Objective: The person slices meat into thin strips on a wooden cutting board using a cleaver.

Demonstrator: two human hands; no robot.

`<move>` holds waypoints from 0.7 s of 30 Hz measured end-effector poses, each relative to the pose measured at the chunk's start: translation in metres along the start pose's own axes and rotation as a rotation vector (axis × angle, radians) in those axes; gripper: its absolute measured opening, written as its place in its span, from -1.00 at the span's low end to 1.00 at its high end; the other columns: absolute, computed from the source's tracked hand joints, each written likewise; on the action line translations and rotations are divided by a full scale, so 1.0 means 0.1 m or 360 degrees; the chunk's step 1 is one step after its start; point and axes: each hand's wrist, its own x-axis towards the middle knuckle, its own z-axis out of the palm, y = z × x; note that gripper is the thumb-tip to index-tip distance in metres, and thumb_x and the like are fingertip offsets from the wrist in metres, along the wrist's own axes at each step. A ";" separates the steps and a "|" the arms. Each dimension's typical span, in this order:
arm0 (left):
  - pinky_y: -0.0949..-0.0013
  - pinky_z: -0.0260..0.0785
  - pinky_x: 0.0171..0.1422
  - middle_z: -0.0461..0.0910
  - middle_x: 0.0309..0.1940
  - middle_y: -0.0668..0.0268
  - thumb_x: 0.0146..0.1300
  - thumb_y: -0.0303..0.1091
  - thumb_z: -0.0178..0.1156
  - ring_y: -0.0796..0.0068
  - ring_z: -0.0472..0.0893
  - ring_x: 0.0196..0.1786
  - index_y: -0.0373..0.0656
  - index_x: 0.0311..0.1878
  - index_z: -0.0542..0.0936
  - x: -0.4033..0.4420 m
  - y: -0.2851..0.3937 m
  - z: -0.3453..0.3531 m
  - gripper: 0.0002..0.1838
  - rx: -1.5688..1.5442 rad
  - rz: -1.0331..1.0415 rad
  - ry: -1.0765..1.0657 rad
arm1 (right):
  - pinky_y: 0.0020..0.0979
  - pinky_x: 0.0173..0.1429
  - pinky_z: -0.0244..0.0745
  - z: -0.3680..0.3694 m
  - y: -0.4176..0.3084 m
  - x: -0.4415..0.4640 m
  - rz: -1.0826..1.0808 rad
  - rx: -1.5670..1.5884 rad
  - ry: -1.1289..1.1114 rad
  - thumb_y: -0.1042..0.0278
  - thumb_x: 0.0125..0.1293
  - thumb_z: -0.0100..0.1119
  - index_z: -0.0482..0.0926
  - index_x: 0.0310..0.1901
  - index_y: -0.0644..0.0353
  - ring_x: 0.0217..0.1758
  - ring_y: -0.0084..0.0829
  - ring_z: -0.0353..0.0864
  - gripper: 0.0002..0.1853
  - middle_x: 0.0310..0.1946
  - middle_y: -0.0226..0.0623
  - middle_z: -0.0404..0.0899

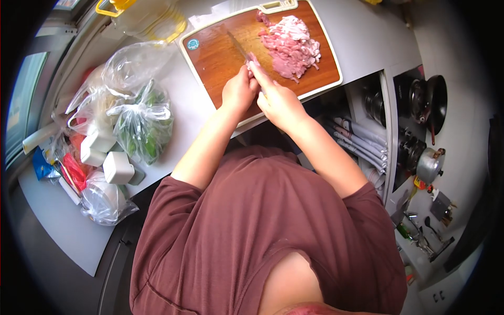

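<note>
On the wooden cutting board (210, 68) with a pale rim lies a heap of sliced raw meat (294, 47), toward the right side. A knife (236, 44) extends up and left from between my hands, over the middle of the board. My right hand (278, 100) is closed around the knife's handle end, which the fingers mostly hide. My left hand (239, 90) is closed beside it, its fingertips touching the right hand near the blade. Whatever the left fingers pinch is too small to make out. Both hands are left of the meat, above the board's lower part.
Plastic bags with greens (144, 126) and white containers (118, 168) crowd the counter (184, 105) at left. An oil jug (149, 20) stands at the upper left behind the board. Pans (436, 105) and a pot (430, 165) are at the right.
</note>
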 end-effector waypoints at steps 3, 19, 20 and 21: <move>0.12 0.48 0.11 0.69 -0.12 -0.01 0.30 -0.23 0.14 0.04 0.69 -0.03 -0.22 0.10 0.52 0.04 0.01 -0.01 -0.63 -0.0152 -0.0173 0.0017 | -0.05 0.09 0.50 0.08 0.08 0.08 -0.0121 0.0011 -0.0013 0.46 0.25 0.00 0.07 0.54 -0.18 -0.04 0.14 0.62 -0.21 -0.08 0.19 0.61; -0.01 0.42 0.06 0.63 -0.21 -0.15 0.27 -0.18 0.07 -0.16 0.63 -0.07 -0.30 -0.05 0.48 -0.05 -0.01 -0.12 -0.64 -0.0161 -0.0079 0.0379 | -0.38 -0.40 0.44 -0.35 0.11 -0.53 0.0166 0.0928 0.0008 0.30 0.45 0.06 0.08 0.55 -0.19 -0.61 -0.49 0.40 -0.31 -0.56 -0.31 0.42; 0.00 0.43 0.05 0.64 -0.21 -0.15 0.26 -0.17 0.09 -0.15 0.63 -0.07 -0.30 -0.06 0.49 -0.05 -0.02 -0.10 -0.63 -0.0168 -0.0060 0.0379 | -0.35 -0.38 0.45 -0.31 0.12 -0.56 0.0134 0.0859 0.0024 0.29 0.45 0.06 0.08 0.55 -0.19 -0.60 -0.43 0.42 -0.32 -0.56 -0.25 0.45; 0.01 0.43 0.05 0.64 -0.20 -0.14 0.24 -0.15 0.11 -0.14 0.63 -0.07 -0.29 -0.06 0.49 -0.05 0.01 -0.11 -0.63 -0.0179 -0.0082 0.0359 | -0.26 -0.27 0.48 -0.23 0.15 -0.57 0.0083 0.0704 0.0059 0.27 0.45 0.05 0.09 0.54 -0.19 -0.55 -0.18 0.48 -0.33 -0.52 -0.07 0.49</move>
